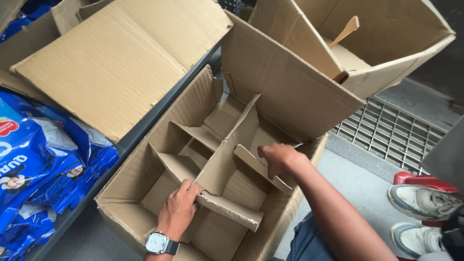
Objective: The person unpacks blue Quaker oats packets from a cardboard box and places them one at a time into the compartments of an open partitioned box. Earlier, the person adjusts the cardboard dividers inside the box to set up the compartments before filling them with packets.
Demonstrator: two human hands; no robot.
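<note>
Blue snack packs point(34, 159) piled at 9 o'clock on shelf. Open box point(145, 145) centre, flaps splayed outward so interior stays reachable. Inside, cardboard divider point(227, 145) stands crooked, cross-pieces bent. Left hand point(180, 208), at 6 o'clock, wears watch point(157, 242); fingers closed on divider's lower edge, steadying it. Right hand point(278, 158), at 4 o'clock, fingers curled over cross-piece top edge. Second box point(386, 63) at 1 o'clock, tipped. Floor grate point(386, 135), shoes point(425, 203) at 3–4 o'clock.

Blue snack packets point(38, 159) heaped at left, flat cardboard flap point(121, 58) above them, second open carton point(386, 43) holding a wooden stick point(345, 31), metal floor grate point(386, 135), grey sneakers point(425, 203) at right
</note>
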